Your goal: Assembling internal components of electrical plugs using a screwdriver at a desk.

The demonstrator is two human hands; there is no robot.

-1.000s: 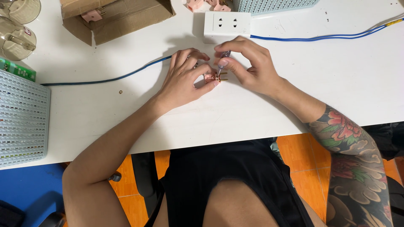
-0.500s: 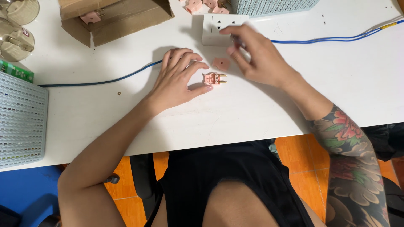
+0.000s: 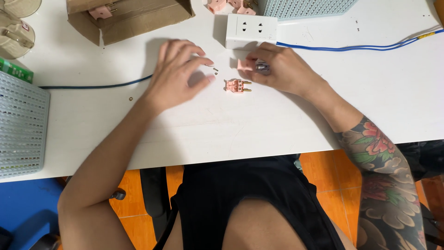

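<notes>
A pink plug half (image 3: 237, 85) with two brass pins lies alone on the white table (image 3: 231, 125) between my hands. My left hand (image 3: 178, 71) hovers just left of it, fingers apart and holding nothing. A tiny screw (image 3: 215, 70) lies by its fingertips. My right hand (image 3: 282, 69) rests just up and right of the plug. Its fingers curl on a small grey object (image 3: 262, 68) and touch a flat pink cover piece (image 3: 243, 65).
A white socket block (image 3: 252, 30) with a blue cable (image 3: 351, 47) sits behind my hands. At the back are an open cardboard box (image 3: 134, 21) holding a pink plug and a pale blue perforated basket (image 3: 305, 7). Another basket (image 3: 21, 125) stands at the left edge.
My right hand came back from the socket block to the pink cover piece. My left hand lifted off the plug half and drew slightly left, leaving the plug free.
</notes>
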